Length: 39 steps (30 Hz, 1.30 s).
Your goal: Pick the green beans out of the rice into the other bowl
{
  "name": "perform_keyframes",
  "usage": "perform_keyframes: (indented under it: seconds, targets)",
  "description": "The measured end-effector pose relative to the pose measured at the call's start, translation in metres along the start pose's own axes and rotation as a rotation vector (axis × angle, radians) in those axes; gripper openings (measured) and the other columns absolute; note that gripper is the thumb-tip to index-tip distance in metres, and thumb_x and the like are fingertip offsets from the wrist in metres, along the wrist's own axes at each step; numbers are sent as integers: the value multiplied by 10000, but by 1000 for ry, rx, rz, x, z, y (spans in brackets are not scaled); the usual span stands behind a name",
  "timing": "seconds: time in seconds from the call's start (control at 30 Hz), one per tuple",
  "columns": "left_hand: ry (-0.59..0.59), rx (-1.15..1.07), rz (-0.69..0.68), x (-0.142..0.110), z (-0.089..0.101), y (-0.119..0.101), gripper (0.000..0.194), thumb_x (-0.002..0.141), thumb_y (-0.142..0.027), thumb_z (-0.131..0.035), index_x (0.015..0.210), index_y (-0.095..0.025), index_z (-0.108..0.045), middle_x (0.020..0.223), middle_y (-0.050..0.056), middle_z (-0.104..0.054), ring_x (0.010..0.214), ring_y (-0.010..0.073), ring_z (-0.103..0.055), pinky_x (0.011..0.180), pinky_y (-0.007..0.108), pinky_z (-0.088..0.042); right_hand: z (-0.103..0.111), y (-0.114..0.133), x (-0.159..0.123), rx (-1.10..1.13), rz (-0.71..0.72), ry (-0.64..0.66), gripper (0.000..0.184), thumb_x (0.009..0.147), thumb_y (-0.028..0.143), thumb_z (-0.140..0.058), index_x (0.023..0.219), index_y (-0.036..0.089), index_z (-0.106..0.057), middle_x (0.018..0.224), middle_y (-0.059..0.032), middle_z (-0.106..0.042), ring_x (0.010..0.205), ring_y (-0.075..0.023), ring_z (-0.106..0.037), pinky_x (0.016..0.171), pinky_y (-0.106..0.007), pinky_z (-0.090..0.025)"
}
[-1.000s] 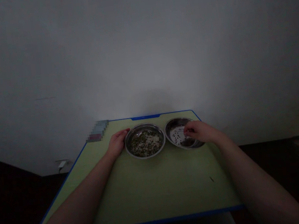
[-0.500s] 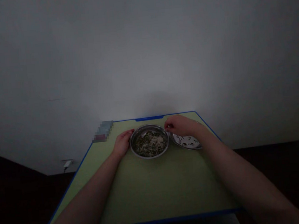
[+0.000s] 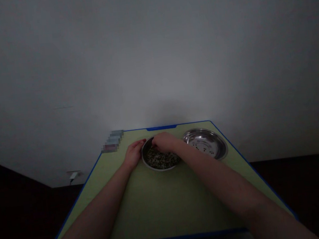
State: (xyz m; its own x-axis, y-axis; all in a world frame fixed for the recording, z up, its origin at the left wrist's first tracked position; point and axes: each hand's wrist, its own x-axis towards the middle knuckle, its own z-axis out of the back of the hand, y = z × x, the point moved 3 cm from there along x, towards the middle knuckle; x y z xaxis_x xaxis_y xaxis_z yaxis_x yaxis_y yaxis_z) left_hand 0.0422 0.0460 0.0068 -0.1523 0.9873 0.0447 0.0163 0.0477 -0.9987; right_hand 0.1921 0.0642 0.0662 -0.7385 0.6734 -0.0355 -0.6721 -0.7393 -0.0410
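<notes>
A steel bowl (image 3: 164,169) holds a mix of pale grains and dark green beans (image 3: 162,160). My left hand (image 3: 134,152) is at this bowl's left side, its fingers on the rim. My right hand (image 3: 164,142) reaches over the right rim, with its bent fingers down at the mix near the back left. Its fingertips are partly hidden, and anything between them is too small to make out. To the right stands a second steel bowl (image 3: 216,140) with several small dark beans on its bottom. My right forearm covers part of its front left.
Both bowls stand on a pale green table (image 3: 167,205) with a blue edge. A blurred-out item (image 3: 113,141) lies at the back left corner. Behind the table rises a grey wall (image 3: 153,60), with a white plug (image 3: 73,175) low at left.
My right hand has moved left from above the second bowl, across the rims, into the bowl with the mix. My left hand stays at that bowl's side. The view has shifted slightly.
</notes>
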Motion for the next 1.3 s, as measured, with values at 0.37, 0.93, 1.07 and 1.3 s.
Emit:
perform_keyframes:
  seconds: [0.37, 0.93, 1.07, 1.3]
  targets:
    - [15, -37, 17, 1, -2, 2, 460, 586, -457, -671, 910, -132, -694, 841, 70, -716, 845, 236, -633, 835, 360, -451, -15, 6, 20, -57, -24, 61, 260, 778, 186, -493, 955, 125, -673, 999, -172, -665, 920, -265, -619, 771, -360, -478]
    - [-1, 0, -5, 1, -2, 1, 444, 593, -467, -661, 893, -144, -703, 849, 66, -718, 833, 237, -634, 809, 350, -463, -3, -5, 11, -11, -39, 100, 274, 764, 198, -493, 955, 173, -688, 991, -126, -682, 894, -224, -629, 744, -278, -460]
    - [-3, 15, -3, 0, -1, 0, 459, 598, -471, -663, 912, -140, -701, 868, 73, -716, 852, 243, -631, 834, 364, -453, -4, -5, 12, -14, -24, 95, 268, 753, 210, -501, 936, 173, -694, 983, -132, -683, 889, -233, -629, 743, -292, -460]
    - [4, 3, -4, -1, -2, -4, 492, 564, -498, -690, 888, -128, -705, 870, 89, -714, 861, 258, -631, 845, 379, -447, -11, 1, 16, -24, -36, 102, 270, 743, 204, -533, 958, 144, -684, 1018, -157, -668, 919, -250, -624, 762, -315, -474]
